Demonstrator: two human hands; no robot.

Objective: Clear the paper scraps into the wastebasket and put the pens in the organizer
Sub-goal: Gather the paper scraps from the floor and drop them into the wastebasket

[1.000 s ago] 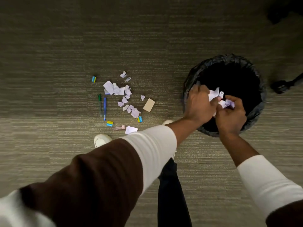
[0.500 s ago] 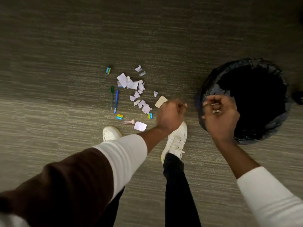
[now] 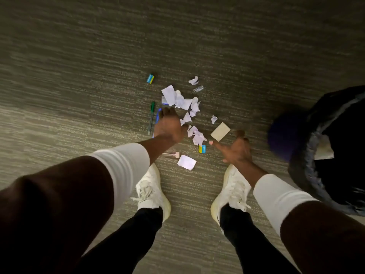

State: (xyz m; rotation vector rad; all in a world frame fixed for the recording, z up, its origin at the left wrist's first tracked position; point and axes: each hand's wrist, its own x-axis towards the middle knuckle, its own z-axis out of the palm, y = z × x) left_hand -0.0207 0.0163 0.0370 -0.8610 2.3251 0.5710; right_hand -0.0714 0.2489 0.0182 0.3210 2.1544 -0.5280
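White paper scraps [image 3: 184, 104] lie scattered on the grey carpet ahead of my feet. A tan card [image 3: 220, 131] and a larger white scrap [image 3: 186, 162] lie nearer me. A green pen [image 3: 151, 117] lies left of the pile, and a blue pen [image 3: 157, 116] beside it is mostly hidden under my left hand [image 3: 168, 125]. That hand hovers over the pile's left edge, fingers spread, holding nothing. My right hand [image 3: 237, 148] is open and empty, low over the carpet right of the scraps. The black-lined wastebasket [image 3: 308, 155] stands at the right edge.
Two small blue-and-yellow blocks [image 3: 151, 78] [image 3: 202, 149] and a small pink-capped item [image 3: 172, 154] lie among the scraps. My white shoes [image 3: 151, 191] [image 3: 232, 189] stand just behind the pile. No organizer is in view.
Both hands left the wastebasket, where they held scraps, and swung left and down to the pile. They are now empty and open. The view shifted so the basket sits at the right edge.
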